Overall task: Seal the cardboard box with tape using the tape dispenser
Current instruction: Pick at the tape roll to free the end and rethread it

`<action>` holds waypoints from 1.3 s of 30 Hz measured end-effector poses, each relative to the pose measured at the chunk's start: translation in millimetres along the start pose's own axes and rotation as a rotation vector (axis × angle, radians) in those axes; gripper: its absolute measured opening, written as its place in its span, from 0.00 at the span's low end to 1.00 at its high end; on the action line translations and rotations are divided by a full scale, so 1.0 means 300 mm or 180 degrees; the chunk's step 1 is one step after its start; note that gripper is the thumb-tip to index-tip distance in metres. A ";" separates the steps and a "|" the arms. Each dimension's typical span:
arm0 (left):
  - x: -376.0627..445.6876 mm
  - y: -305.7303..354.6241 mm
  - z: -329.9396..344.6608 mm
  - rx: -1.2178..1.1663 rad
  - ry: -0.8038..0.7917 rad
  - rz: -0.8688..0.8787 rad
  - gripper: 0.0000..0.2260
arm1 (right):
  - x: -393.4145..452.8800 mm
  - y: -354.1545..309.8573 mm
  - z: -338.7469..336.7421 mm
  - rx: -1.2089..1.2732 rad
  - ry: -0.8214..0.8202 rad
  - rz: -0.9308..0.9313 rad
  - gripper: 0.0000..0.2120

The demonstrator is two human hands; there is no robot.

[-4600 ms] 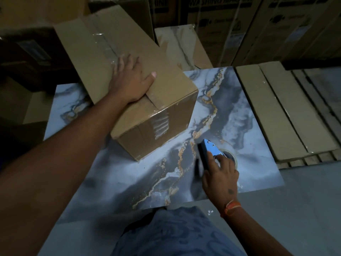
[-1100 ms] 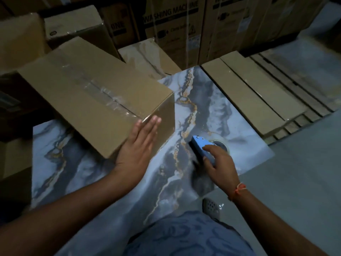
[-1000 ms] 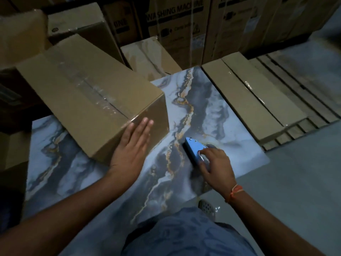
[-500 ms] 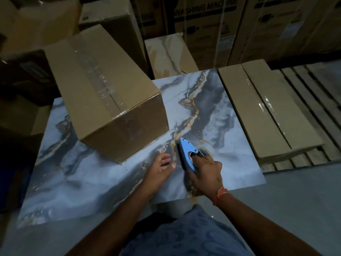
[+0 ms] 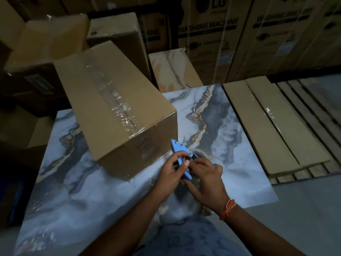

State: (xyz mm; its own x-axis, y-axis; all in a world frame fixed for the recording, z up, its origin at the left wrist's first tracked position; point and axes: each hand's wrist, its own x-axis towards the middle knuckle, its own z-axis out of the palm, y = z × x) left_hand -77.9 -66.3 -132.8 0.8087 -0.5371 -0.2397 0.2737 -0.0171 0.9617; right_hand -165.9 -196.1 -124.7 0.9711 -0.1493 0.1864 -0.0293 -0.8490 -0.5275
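A marbled slab (image 5: 239, 163) lies among stacked warehouse cartons (image 5: 208, 30). The taped cardboard box (image 5: 114, 108) sits toward its far-left corner. The left hand (image 5: 170, 169), earlier flat on the box, now joins the right hand (image 5: 207, 179) grasping the blue tape dispenser (image 5: 180, 148) near the slab's middle.

Dim scene, dark vignetted corners, wide-angle bending at edges, glare on the box's tape (image 5: 118, 100).
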 end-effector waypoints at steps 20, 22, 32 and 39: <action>-0.015 0.075 -0.022 0.0646 -0.0220 0.0915 0.10 | 0.143 0.078 -0.251 0.1543 -0.0198 0.0806 0.15; -0.017 0.084 0.021 0.0841 -0.0248 0.0977 0.10 | 0.152 0.109 -0.292 0.1346 -0.0469 0.0595 0.16; -0.006 0.046 0.264 0.1405 -0.0025 0.1006 0.15 | 0.146 0.248 -0.422 0.1420 -0.0658 -0.0503 0.13; -0.012 0.044 0.354 0.2216 0.0119 0.1272 0.13 | 0.128 0.322 -0.440 0.2509 -0.0626 0.0504 0.22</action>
State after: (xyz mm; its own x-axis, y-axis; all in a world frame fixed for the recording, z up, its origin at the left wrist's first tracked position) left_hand -132.4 -154.2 -105.2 0.7971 -0.5855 0.1477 -0.4177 -0.3581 0.8350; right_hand -162.8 -350.7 -59.3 0.9953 -0.0836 -0.0488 -0.0655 -0.2100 -0.9755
